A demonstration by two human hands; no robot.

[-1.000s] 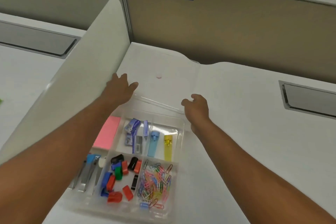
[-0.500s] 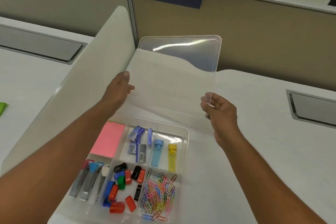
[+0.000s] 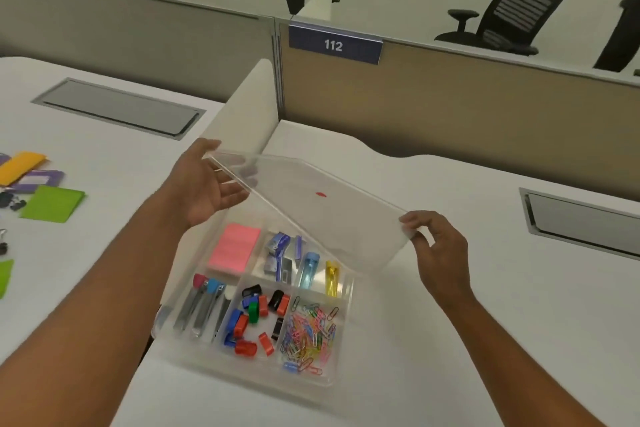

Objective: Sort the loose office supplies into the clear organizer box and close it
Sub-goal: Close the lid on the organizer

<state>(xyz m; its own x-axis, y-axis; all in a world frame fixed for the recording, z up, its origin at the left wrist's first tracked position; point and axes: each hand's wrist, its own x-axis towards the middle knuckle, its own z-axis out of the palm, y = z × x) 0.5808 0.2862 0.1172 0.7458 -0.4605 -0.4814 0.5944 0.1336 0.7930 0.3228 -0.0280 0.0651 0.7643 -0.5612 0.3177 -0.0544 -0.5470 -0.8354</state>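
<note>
- The clear lid (image 3: 322, 204), upright half a second ago, has been tilted down over the organizer box (image 3: 256, 302) on the white desk (image 3: 450, 288)
- Its left edge is gripped by the left hand (image 3: 204, 184), its right corner pinched by the right hand (image 3: 436, 250)
- All compartments are filled: pink notes (image 3: 235, 248), paper clips (image 3: 310, 333)
- Closing is judged under way; the lid is not yet seated
- Supplies (image 3: 52, 203) remain on the neighbouring desk

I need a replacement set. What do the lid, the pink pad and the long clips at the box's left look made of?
Lid: clear glossy plastic, fingers showing through it. Pink pad: matte paper, probably sticky notes. Long clips: shiny grey metal, apparently, with coloured plastic-looking ends.
</note>
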